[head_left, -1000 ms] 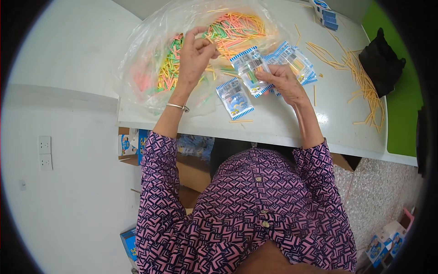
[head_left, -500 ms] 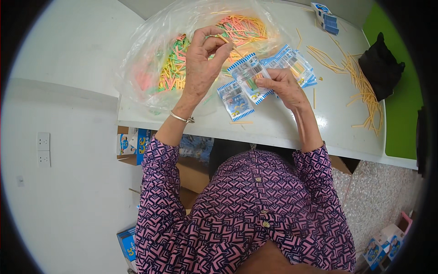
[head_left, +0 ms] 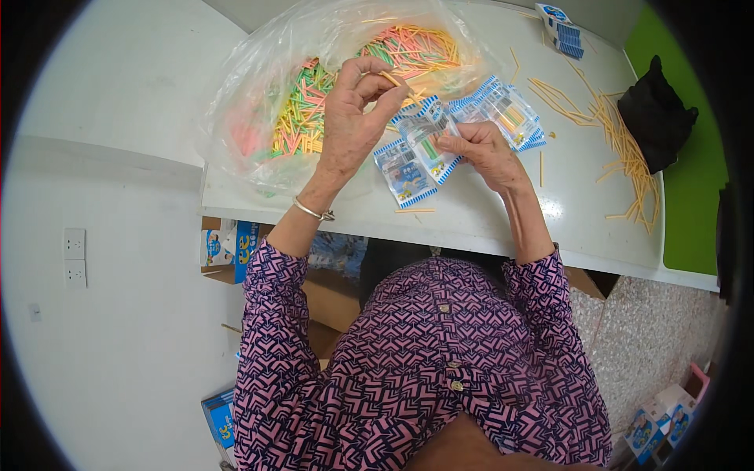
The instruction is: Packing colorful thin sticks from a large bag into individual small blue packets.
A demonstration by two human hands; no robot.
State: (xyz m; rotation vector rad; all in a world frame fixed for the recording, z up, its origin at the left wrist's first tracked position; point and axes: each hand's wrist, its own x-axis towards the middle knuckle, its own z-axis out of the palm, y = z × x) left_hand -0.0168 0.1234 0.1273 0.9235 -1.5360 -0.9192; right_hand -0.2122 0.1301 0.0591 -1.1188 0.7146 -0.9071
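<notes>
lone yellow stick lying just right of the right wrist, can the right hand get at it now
Probably yes: the yellow stick lies uncovered on the white table, close beside the right hand. That hand is holding a packet, though, so it would likely have to free itself first.

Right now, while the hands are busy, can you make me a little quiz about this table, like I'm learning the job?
1. True or false: the left hand has at least one thin yellow stick pinched at its fingertips.
2. Which hand grips a blue-edged packet?
A) the left
B) the right
C) neither
3. Fill in the colour: the thing beside the loose yellow sticks at the right side of the table is ____.

Key:
1. True.
2. B, the right.
3. Black; the dark thing lies next to them.
</notes>
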